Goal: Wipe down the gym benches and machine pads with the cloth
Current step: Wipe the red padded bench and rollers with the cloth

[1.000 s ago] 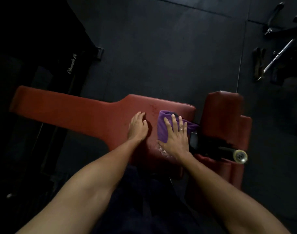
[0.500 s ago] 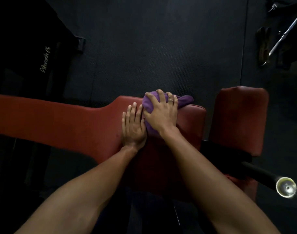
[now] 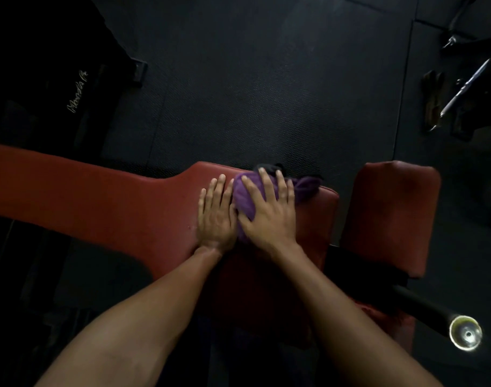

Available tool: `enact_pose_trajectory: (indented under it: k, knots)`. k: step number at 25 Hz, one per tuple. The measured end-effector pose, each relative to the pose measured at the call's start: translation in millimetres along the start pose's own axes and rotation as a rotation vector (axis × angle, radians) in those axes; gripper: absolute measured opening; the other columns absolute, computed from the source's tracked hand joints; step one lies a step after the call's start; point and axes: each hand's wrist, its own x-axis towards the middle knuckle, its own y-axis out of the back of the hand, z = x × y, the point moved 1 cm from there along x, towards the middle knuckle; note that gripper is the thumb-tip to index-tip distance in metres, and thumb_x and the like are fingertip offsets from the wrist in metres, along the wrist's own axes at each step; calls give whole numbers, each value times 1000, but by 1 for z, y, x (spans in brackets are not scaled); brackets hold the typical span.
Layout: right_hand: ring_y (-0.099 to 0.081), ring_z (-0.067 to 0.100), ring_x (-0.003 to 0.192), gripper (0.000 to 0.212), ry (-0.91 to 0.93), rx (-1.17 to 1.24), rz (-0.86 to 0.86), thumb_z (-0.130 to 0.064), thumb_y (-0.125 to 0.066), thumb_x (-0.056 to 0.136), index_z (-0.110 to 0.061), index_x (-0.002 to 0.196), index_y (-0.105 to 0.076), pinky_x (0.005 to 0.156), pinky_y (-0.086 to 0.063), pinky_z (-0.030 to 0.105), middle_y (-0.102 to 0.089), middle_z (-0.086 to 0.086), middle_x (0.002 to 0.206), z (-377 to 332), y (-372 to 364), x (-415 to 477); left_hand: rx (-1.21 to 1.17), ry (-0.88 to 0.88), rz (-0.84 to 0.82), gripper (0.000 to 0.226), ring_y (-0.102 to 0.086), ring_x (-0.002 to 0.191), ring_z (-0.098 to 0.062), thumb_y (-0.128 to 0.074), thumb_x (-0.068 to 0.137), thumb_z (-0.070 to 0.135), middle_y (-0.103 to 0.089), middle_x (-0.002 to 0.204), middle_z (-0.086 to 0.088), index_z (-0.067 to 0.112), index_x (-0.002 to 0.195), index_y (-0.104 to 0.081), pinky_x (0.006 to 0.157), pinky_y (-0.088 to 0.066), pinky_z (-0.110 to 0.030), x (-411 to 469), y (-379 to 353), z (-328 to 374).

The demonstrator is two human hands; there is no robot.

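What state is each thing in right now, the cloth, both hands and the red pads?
Long red pad, leaned on at its wide end.
Purple cloth, bunched on that wide end.
Right hand, fingers spread, pressing the cloth.
Left hand, flat on the pad beside the cloth.
Small red pad, untouched, across a gap.

Dim, soft focus, black corners, wide-angle bowing.

Purple cloth (image 3: 245,198), bunched, under my right fingers (image 3: 283,188) at the far edge of the red padded surface (image 3: 113,196), its wide end, second red pad (image 3: 392,213) alongside.
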Motion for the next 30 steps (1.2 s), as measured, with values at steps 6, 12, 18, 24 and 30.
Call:
enact_pose_trajectory:
  k: [6,12,18,24,30]
  knots:
    - [-47,29,128,88,16,-93,-263,-74,-59,72,-37,149,-37,107,-36,45,-46,-1,146,25,35,53,2,27,-22,55,-21,152,-22,-31,101,28,-29,163,-6,13,154,-36,125,-14,-46,1,6,6]
    - [-40,28,134,89,-148,-75,-119,-79,-43,64,-29,138,-53,111,-35,45,-48,-1,142,88,59,4,32,49,-54,58,-21,152,-23,-29,100,30,-30,163,-6,15,155,-36,125,-11,-45,2,10,14]
    - [-49,32,128,71,-95,-73,-202,-69,-48,87,-34,148,-42,107,-37,46,-50,-1,143,22,32,54,3,58,-58,59,-23,151,-25,-26,98,27,-34,161,-10,8,153,-37,125,-13,-47,3,6,20]
    - [-46,30,126,56,-318,116,170,-52,-62,82,-19,127,-59,104,-43,42,-55,3,132,94,51,-24,-43,51,-96,60,-15,154,-21,-24,101,32,-25,165,-7,9,157,-28,127,-6,-43,-23,8,43]
    - [-41,36,128,50,-530,319,273,-40,-68,77,-13,117,-57,114,-35,45,-52,10,127,65,42,-41,-50,43,-112,61,-14,154,-21,-23,101,34,-23,165,-7,10,157,-28,127,-6,-44,-38,8,54]
